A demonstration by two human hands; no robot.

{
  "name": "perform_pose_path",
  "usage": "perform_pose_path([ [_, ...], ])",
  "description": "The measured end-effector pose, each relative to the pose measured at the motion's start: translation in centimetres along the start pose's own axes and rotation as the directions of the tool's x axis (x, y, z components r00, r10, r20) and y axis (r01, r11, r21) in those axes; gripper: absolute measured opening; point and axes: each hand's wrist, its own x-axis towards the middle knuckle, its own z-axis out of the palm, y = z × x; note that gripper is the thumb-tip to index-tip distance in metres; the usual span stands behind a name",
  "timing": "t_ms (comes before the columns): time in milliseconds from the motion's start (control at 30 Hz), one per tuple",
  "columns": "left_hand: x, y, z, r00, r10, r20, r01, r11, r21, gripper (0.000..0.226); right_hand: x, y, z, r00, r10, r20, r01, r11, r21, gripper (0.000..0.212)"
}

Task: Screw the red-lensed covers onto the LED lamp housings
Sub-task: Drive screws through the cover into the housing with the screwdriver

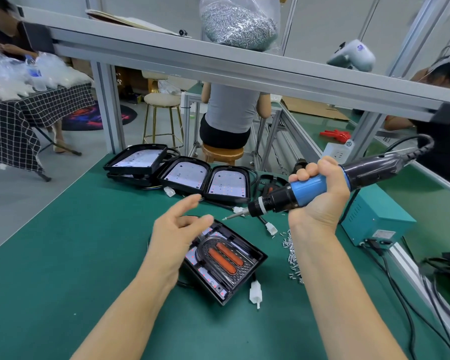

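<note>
A black LED lamp housing (247, 276) lies on the green mat in front of me, with a clear cover holding two red lenses (225, 257) seated in it. My left hand (177, 235) hovers over the housing's left end, fingers loosely spread, holding nothing I can see. My right hand (320, 193) grips a blue and black electric screwdriver (304, 189), raised above the mat, its bit pointing left toward the housing's far end. Loose screws (292, 253) lie scattered to the right of the housing.
Several open housings (182, 175) without covers sit at the mat's far side. A teal power box (377, 216) stands at the right with cables. A bag of screws (238, 22) rests on the overhead rail (218, 63). People sit at benches beyond.
</note>
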Motion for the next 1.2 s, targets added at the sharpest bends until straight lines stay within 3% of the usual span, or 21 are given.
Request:
perform_pose_path([
  [100, 1.1, -0.5, -3.4, 0.980, 0.022, -0.200, 0.045, 0.944, 0.328, 0.015, 0.1, 0.5, -0.1, 1.000, -0.006, 0.023, 0.007, 0.999, -0.047, 0.017],
  [133, 1.3, -0.6, -4.2, 0.977, -0.034, -0.212, 0.121, 0.901, 0.417, 0.008, 0.1, 0.8, -0.2, 0.999, -0.006, 0.033, 0.008, 0.998, -0.060, 0.017],
  [233, 1.7, -1.4, -4.8, 0.952, -0.274, -0.138, 0.305, 0.790, 0.532, 0.026, 0.1, 1.9, -0.3, 0.998, -0.020, 0.054, 0.027, 0.992, -0.123, 0.020],
  [433, 3.1, -2.5, -3.3, 0.893, -0.443, -0.083, 0.445, 0.836, 0.321, 0.032, 0.3, 4.3, -0.6, 0.994, -0.048, 0.101, 0.071, 0.969, -0.237, 0.021],
  [667, 3.1, -3.6, -2.3, 0.924, -0.371, -0.092, 0.381, 0.915, 0.134, 0.003, 0.7, 6.0, -1.0, 0.987, -0.057, 0.147, 0.098, 0.951, -0.293, 0.020],
  [800, 2.8, -3.7, -1.9, 0.936, -0.341, -0.093, 0.349, 0.931, 0.106, 0.014, 0.7, 6.2, -1.1, 0.988, -0.064, 0.138, 0.105, 0.942, -0.318, 0.020],
  [1200, 2.6, -3.7, -1.6, 0.943, -0.309, -0.125, 0.322, 0.942, 0.098, 0.013, 0.5, 5.9, -0.6, 0.987, -0.063, 0.146, 0.110, 0.933, -0.342, 0.021],
])
